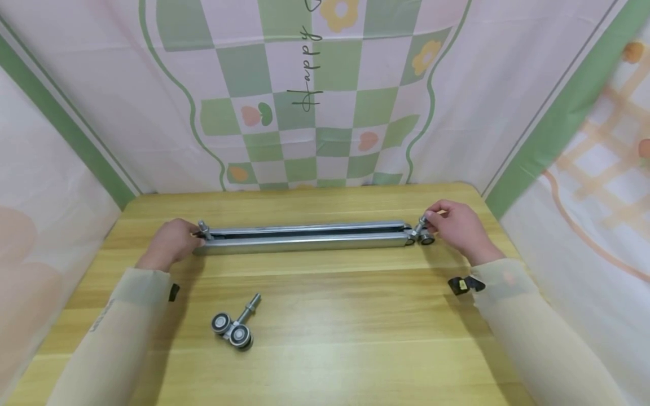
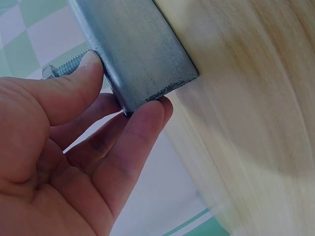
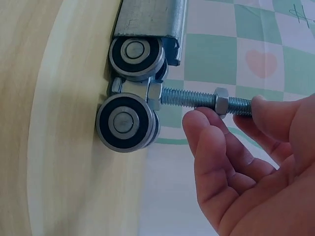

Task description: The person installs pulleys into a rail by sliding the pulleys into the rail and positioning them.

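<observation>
A long metal channel rail (image 1: 304,244), slot upward, lies across the far part of the table. My left hand (image 1: 172,242) grips its left end, thumb by the top edge and fingertips at the end face in the left wrist view. Beside that thumb a threaded bolt (image 2: 73,63) sticks up from the slot; what lies beneath it is hidden. At the other end, my right hand (image 1: 461,228) pinches the threaded stem of a roller trolley (image 3: 124,122). One wheel pair is partly at the rail's mouth, the other pair outside. The stem carries a nut (image 3: 221,101).
A second roller trolley (image 1: 238,332) lies on its side on the wooden table (image 1: 355,338), nearer the front left. Patterned cloth (image 1: 345,67) hangs behind the table and along both sides. Dark straps sit at both wrists.
</observation>
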`<state>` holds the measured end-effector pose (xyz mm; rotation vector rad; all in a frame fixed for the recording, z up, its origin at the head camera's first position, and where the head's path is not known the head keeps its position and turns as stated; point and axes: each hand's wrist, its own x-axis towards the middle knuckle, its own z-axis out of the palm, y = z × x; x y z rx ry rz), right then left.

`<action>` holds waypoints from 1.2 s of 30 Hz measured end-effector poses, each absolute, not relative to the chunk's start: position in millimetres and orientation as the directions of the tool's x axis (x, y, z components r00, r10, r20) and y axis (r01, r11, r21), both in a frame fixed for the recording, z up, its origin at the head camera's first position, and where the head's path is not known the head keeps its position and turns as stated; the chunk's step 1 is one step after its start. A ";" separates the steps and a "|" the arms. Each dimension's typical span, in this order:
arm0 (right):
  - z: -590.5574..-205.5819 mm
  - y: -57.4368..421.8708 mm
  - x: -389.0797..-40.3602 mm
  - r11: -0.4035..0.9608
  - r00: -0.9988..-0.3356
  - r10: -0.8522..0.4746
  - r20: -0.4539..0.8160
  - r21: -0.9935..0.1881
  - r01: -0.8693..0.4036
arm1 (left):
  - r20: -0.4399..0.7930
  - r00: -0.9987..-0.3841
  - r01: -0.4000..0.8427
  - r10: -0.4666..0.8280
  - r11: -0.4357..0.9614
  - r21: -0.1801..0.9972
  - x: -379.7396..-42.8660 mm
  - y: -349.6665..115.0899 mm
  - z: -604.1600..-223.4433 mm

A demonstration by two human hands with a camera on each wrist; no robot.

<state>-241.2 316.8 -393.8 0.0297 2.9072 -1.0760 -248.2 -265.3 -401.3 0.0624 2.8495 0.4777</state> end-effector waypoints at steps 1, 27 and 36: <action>-394.3 316.8 -241.4 0.758 -0.999 0.007 -0.044 -0.651 0.034 | -0.239 -0.967 0.003 0.085 0.946 0.325 -248.3 -265.4 -400.9; -395.7 295.1 -242.7 0.727 -0.999 -0.011 -0.035 -0.687 0.016 | -0.226 -0.968 0.032 0.108 0.949 0.314 -247.4 -266.5 -398.8; -388.3 284.8 -242.6 0.838 -0.995 -0.049 0.089 -0.539 -0.089 | -0.221 -0.971 0.015 0.094 0.943 0.334 -248.5 -268.3 -403.1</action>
